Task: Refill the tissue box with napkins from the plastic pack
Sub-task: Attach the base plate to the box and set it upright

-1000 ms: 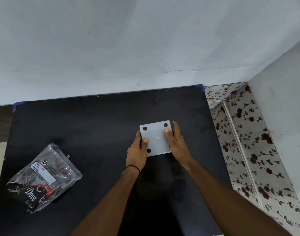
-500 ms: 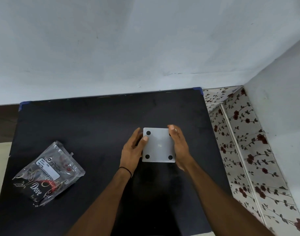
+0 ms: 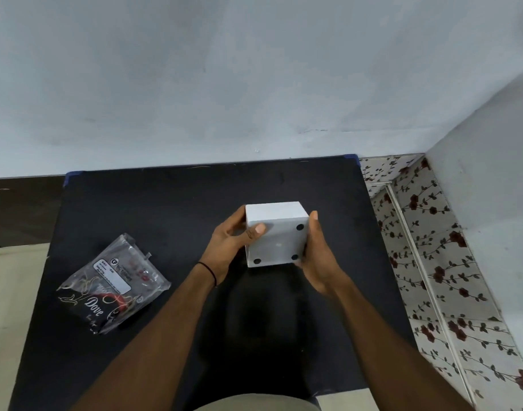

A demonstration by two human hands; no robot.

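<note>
Forearms: both reached up from the bottom edge over the black surface (image 3: 165, 209), a dark band round the left wrist.
Pack: the plastic pack (image 3: 113, 284) lay flat on the surface to the left, well apart from both hands, its white label up and "Dove" printed on its dark lower part.
Left grip: the left hand (image 3: 229, 247) was curled round the left side of the box (image 3: 276, 232), thumb pressed on the face turned to the camera.
Right grip: the right hand (image 3: 318, 256) was closed flat against the right side, fingers running up along that edge.
Box: white, held between both hands over the middle of the surface, tilted so that a face with black round dots at its corners faced the camera; whether it touched the surface could not be told.
Beyond: a pale wall; floral tiles to the right.
</note>
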